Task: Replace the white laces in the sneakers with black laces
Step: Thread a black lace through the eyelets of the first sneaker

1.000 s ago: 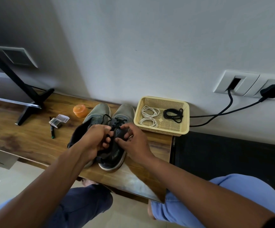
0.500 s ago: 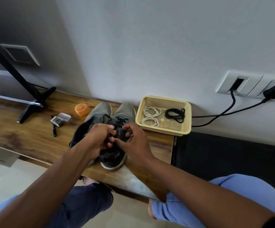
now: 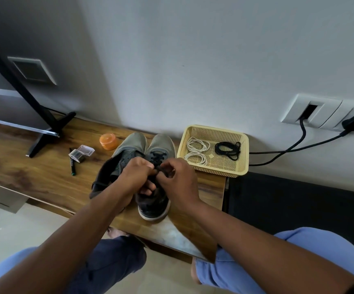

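Both hands on the right sneaker on the counter: your left hand and right hand each pinch the black lace at the upper eyelets, grip closed on it. Left sneaker, just beside, looks unlaced. Both white laces and the spare black lace sit in the basket. Even out both ends before tightening, pull along the eyelet row, keep the shoe flat.
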The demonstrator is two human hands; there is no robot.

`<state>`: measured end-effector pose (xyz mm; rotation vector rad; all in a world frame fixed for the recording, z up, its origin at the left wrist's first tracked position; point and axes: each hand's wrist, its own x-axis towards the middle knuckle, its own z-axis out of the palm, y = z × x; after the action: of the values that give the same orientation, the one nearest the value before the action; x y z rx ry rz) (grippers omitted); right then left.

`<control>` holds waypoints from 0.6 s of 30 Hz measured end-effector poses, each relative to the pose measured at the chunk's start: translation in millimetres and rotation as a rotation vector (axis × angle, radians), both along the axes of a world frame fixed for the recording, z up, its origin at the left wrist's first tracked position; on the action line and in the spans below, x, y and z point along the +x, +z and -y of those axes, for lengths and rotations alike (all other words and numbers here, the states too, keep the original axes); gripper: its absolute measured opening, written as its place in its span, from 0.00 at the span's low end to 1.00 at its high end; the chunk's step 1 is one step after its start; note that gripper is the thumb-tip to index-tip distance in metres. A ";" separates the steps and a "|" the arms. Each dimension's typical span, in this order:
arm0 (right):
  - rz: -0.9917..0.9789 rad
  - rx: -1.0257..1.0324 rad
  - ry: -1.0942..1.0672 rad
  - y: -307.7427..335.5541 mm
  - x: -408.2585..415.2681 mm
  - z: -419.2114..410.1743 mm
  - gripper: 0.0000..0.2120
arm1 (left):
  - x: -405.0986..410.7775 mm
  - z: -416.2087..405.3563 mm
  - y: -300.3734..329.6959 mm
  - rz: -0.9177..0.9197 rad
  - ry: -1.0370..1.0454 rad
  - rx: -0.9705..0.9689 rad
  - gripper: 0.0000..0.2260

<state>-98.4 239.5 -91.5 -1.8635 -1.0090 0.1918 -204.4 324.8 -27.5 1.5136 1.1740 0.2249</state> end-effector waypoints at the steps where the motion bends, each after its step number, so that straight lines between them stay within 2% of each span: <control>1: -0.024 -0.020 -0.007 0.5 1.4 -0.1 0.05 | -0.3 0.8 -1.2 -0.044 -0.026 0.093 0.05; 5: -0.232 -0.079 0.014 5.1 10.8 -0.3 0.03 | -1.0 5.2 -4.1 -0.225 -0.153 0.484 0.04; 6: -0.290 -0.092 0.024 6.4 13.5 -0.4 0.02 | -1.1 5.4 -6.1 -0.247 -0.168 0.553 0.04; 8: -0.394 -0.113 0.028 7.0 17.2 -1.1 0.05 | -1.7 4.4 -10.1 -0.265 -0.188 0.650 0.04; 16: -0.768 -0.122 0.034 12.1 19.6 2.5 0.08 | -0.6 4.1 -15.5 -0.194 -0.188 0.716 0.04; 18: -0.804 -0.118 0.051 17.5 19.7 5.2 0.10 | -0.6 4.8 -15.4 -0.169 -0.174 0.713 0.03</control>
<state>-78.7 234.3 -74.1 -1.6243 -0.4837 0.9603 -205.0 320.0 -42.9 2.2840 1.1410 0.4347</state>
